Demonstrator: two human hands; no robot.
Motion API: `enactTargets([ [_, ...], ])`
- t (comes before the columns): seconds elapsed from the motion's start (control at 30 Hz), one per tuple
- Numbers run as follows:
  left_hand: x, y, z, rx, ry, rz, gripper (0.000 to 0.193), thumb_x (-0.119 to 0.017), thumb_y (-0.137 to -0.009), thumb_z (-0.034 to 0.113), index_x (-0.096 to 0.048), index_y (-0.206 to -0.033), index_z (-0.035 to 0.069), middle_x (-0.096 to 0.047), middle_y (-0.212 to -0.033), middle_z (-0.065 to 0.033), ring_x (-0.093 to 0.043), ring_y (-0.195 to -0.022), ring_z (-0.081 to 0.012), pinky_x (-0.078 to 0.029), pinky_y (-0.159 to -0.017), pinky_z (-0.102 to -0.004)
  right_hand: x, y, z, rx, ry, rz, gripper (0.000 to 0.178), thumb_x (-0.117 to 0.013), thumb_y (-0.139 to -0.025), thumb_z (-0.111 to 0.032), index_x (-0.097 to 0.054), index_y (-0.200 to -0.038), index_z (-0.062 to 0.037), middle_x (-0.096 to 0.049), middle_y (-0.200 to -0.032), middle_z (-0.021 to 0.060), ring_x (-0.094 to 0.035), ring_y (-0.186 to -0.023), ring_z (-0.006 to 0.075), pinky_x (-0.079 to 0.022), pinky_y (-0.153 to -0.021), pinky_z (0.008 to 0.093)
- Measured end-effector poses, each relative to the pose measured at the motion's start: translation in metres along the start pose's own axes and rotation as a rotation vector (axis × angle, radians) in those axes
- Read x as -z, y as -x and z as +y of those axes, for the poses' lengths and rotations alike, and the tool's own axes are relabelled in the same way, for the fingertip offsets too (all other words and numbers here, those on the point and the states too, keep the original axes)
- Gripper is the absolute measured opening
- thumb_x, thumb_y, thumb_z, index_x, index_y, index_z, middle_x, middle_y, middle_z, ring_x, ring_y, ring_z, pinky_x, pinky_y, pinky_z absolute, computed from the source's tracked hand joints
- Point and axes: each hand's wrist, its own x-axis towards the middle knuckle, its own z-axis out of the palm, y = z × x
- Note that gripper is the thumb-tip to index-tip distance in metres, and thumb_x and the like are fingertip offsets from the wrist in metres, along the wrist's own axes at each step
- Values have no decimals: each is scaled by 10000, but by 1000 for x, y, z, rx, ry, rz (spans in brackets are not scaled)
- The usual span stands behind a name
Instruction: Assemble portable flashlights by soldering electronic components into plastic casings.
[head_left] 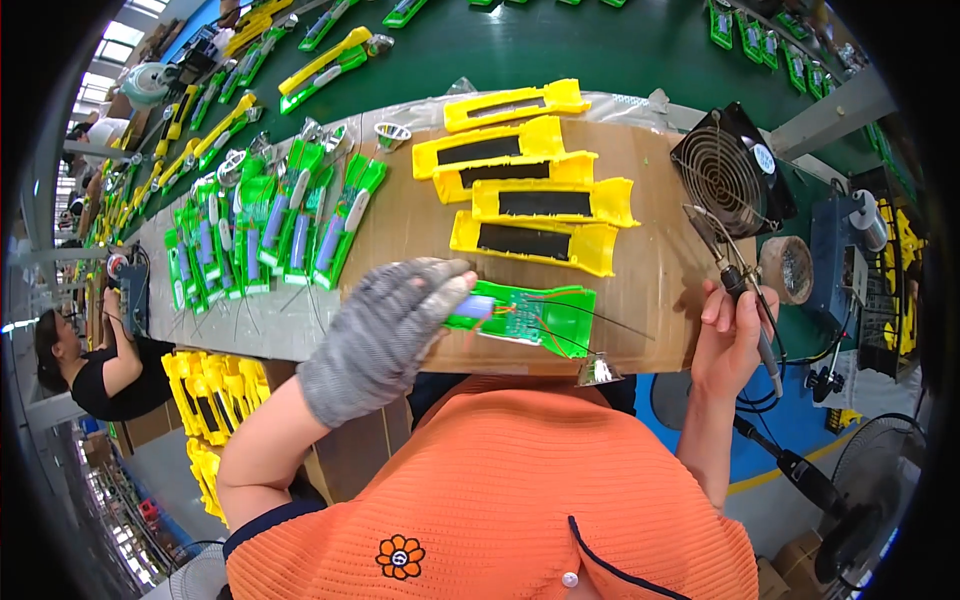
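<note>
My left hand (385, 325), in a grey knitted glove, is closed over the left end of a green plastic housing (572, 318) near the cardboard's front edge. Inside the housing sit a blue-purple cylindrical cell (474, 307), partly under my fingers, and a small green circuit board (523, 316) with red, orange and black wires. A silvery reflector piece (599, 370) hangs by the housing's right end. My bare right hand (728, 335) grips a soldering iron (736, 280) by its dark handle, right of the housing and apart from it. The iron's tip points up and away.
Several yellow covers (545, 200) with black strips lie beyond the housing. Green housings with cells (325, 235) crowd the left. A black fan (725, 170), a round brown container (787, 270) and a blue soldering unit (835, 255) stand right. A co-worker (110, 350) sits far left.
</note>
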Motion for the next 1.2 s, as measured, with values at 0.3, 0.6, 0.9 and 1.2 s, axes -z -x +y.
enactTargets([
  [0.3,-20,-23,-19,64,-37,136,421,-664,-795,154,-637,-1214,121,-661,-1109,-76,-602,-1039,-276,-450,-949,-415,-13,31,-15,19,16,-133,84,-535,-951,-101,-474,-988,-55,-444,-635,28,-514,-581,149,-502,-925,475],
  [0.6,-27,-35,-17,39,51,-12,367,-682,-758,94,-675,-1124,128,-661,-1112,-79,-609,-1033,-289,-469,-931,-425,-19,32,0,-129,-53,-93,105,-539,-969,-118,-442,-960,-78,-428,-616,10,-530,-608,152,-503,-951,488],
  [0.9,-45,-14,2,75,516,153,265,-738,-814,98,-703,-1068,165,-704,-999,-29,-648,-900,-237,-515,-822,-365,-24,51,-19,-370,-39,-350,295,-665,-888,-126,-407,-1013,-53,-677,-991,299,-594,-534,178,-494,-482,278],
  [1.2,-47,-21,5,157,582,220,188,-743,-804,63,-662,-973,87,-684,-928,-79,-672,-862,-285,-542,-749,-365,-45,46,-10,-465,106,-314,150,-569,-923,-15,-423,-954,-31,-556,-650,63,-619,-601,155,-530,-952,453],
])
